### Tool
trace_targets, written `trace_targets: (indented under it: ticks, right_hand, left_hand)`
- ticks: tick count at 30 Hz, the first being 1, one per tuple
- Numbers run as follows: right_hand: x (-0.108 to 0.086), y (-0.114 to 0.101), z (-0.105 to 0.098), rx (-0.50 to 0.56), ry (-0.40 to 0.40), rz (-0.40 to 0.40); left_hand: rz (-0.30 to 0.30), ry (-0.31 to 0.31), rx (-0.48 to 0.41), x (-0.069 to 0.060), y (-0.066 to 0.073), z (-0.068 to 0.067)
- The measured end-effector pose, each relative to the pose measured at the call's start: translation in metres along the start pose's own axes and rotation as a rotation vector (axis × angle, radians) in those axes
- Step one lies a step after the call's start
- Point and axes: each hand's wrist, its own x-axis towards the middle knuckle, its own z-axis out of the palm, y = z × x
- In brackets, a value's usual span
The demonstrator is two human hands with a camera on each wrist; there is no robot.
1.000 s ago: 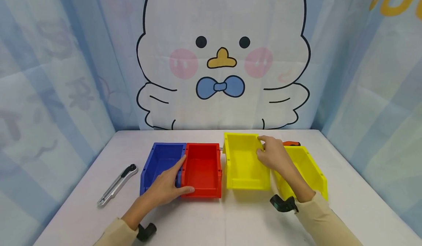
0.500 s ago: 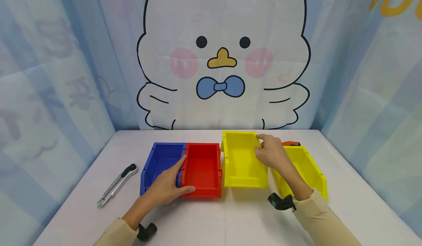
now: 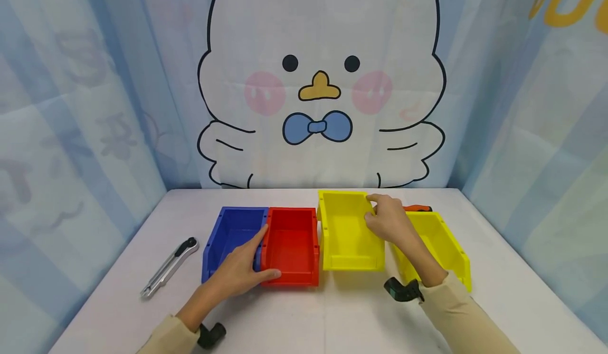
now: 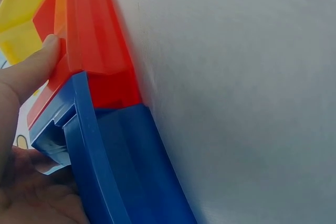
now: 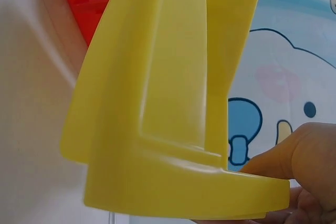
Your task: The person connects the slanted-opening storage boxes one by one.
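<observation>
"Logging grip first: what is the right hand (image 3: 388,219) holding?"

"Thumb and fingers are pinching the right rim of the 1st yellow bin (image 3: 353,232), near its far corner. That bin is hanging above the table (image 3: 351,317), just right of the red bin (image 3: 291,246)."

"And the left hand (image 3: 239,269)?"

"It is holding nothing clearly; thumb and index finger are spreading wide, touching the red bin's near lip and its seam with the blue bin (image 3: 239,225). How the other fingers are lying, I cannot tell."

"How is the 1st yellow bin looking for handling?"

"Judgement only: light, stiff plastic, smooth, hardly fragile; no load is showing inside. With 1 side supported it is probably tending to tilt, so the rim and upper side wall are seeming the best hold."

"Anything standing in the way?"

"The red bin is crowding its left. A 2nd yellow bin (image 3: 442,254) is sitting right, partly behind the right forearm (image 3: 425,259). An orange-and-black handle (image 3: 418,208) is showing beyond; a utility knife (image 3: 170,267) is lying well apart, far left."
</observation>
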Motion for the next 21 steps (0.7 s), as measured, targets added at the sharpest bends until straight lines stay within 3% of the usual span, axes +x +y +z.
trace_targets:
  ticks: [10, 21]
  right_hand:
    - [0.0004, -0.0004, 0.0034, -0.001, -0.003, -0.012]
    - [0.0002, -0.0016, 0.0094, -0.016, -0.001, 0.032]
  left_hand:
    - [-0.001, -0.006, 0.007, 0.0012, -0.0005, -0.001]
    - [0.01, -0.007, 0.002, 0.0004, -0.0016, -0.0003]
